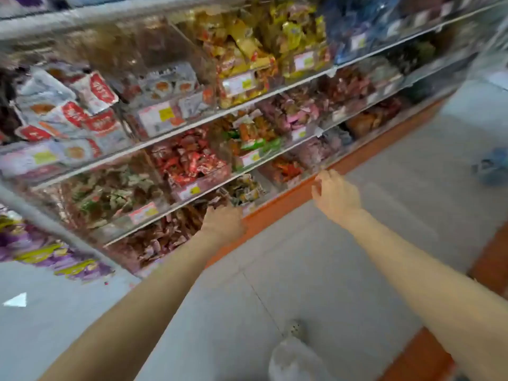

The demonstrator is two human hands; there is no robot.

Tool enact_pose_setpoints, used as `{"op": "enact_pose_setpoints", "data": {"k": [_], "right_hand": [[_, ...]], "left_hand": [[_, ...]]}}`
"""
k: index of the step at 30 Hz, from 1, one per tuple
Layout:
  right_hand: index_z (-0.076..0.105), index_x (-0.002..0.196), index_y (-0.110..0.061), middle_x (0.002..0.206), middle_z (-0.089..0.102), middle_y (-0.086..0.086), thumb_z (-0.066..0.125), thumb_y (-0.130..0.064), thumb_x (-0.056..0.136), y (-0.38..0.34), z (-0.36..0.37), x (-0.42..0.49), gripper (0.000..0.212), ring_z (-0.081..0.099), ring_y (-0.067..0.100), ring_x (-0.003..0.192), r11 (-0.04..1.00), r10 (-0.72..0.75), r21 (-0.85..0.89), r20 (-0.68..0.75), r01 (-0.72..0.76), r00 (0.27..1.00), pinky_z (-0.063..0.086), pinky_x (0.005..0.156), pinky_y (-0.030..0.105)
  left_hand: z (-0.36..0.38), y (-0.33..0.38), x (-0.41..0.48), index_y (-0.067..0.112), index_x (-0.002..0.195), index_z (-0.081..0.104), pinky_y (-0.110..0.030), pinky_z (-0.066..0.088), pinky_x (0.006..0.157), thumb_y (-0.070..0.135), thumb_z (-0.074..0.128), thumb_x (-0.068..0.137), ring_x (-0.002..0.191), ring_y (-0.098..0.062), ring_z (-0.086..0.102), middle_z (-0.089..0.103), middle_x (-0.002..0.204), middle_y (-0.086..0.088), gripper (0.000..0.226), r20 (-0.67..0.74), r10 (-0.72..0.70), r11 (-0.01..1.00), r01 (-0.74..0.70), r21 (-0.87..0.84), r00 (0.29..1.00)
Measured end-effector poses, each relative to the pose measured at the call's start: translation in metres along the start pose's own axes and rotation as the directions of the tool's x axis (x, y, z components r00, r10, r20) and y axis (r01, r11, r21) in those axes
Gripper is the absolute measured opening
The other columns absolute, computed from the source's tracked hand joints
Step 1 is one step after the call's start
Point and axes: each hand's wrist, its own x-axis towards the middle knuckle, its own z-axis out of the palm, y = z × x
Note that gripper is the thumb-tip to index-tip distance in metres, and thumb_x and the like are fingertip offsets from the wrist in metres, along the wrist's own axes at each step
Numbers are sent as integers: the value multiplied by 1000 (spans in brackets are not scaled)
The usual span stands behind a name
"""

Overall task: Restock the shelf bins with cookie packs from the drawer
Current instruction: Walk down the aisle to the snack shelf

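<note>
A tiered shelf (192, 125) fills the view from 9 o'clock round to 1 o'clock. Its rows of clear bins (203, 185) are heaped with wrapped packs: grey and red ones at 10 o'clock, yellow ones at 12 o'clock, red packs (189, 158) near the centre. The grey tiled floor (357, 270) takes the rest, from 3 o'clock down to 7 o'clock. An orange base (275, 204) runs under the lowest bins, slanting from the centre up toward 2 o'clock; whether it is a drawer front I cannot tell. Purple packs (55, 254) lie at 8 o'clock, left of the shelf. A blurred blue thing (492, 167) sits on the floor at 3 o'clock, and a pale white thing (294, 361) at 6 o'clock.

Both bare arms stretch out from the bottom corners toward the bottom row. The left hand (223, 224), back up, reaches into the lowest bin just left of centre. Its fingers are hidden among the packs and blurred, so I cannot tell whether it grips anything. The right hand (336, 195) hangs at the 4 o'clock side of the centre, just off the top edge of the orange base, with fingers loosely curled and apart, holding nothing.

Brown packs (159, 240) lie at the left hand's 8 o'clock in the same row, and mixed green and yellow packs (244, 189) lie just beyond its knuckles at 1 o'clock.
</note>
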Motion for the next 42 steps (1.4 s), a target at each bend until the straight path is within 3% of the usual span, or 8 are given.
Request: {"op": "enact_pose_setpoints", "data": {"k": [7, 22, 27, 34, 42], "right_hand": [[54, 120, -7, 124, 54, 15, 48, -22, 94, 153, -7, 11, 31, 54, 34, 114, 975, 215, -56, 15, -214, 976, 46, 85, 41], [53, 123, -12, 125, 53, 8, 45, -25, 97, 410, -4, 75, 31, 51, 29, 116, 856, 516, -13, 75, -517, 853, 45, 87, 39], [51, 125, -11, 126, 51, 9, 44, -25, 98, 488, -23, 125, 31, 52, 28, 115, 824, 566, -37, 84, -565, 820, 45, 87, 40], [52, 122, -10, 122, 54, 8, 43, -25, 98, 598, -51, 195, 30, 53, 26, 114, 760, 649, -100, 46, -643, 760, 44, 82, 36], [51, 123, -12, 122, 52, 7, 44, -27, 98, 740, -48, 278, 30, 52, 26, 115, 744, 667, -102, 70, -660, 742, 44, 85, 35]], "left_hand": [[-17, 135, 88, 10, 116, 54, -35, 41, 90, 32, 39, 98, 114, -32, 55, 59, 123, -13, 32, 3, 202, 970, -201, 135, 979], [-34, 376, 293, 13, 122, 52, -37, 34, 95, 33, 38, 98, 117, -30, 49, 53, 127, -10, 34, 120, 507, 842, -521, 141, 853], [-61, 457, 385, 11, 122, 51, -37, 37, 90, 31, 39, 97, 114, -32, 50, 54, 125, -12, 34, 117, 580, 799, -591, 113, 806], [-81, 564, 491, 13, 125, 50, -39, 31, 96, 33, 38, 97, 118, -30, 48, 53, 129, -10, 36, 166, 649, 724, -670, 164, 743], [-89, 681, 605, 14, 126, 49, -39, 31, 96, 34, 37, 98, 117, -28, 48, 53, 127, -8, 36, 225, 645, 705, -682, 194, 730]]}}
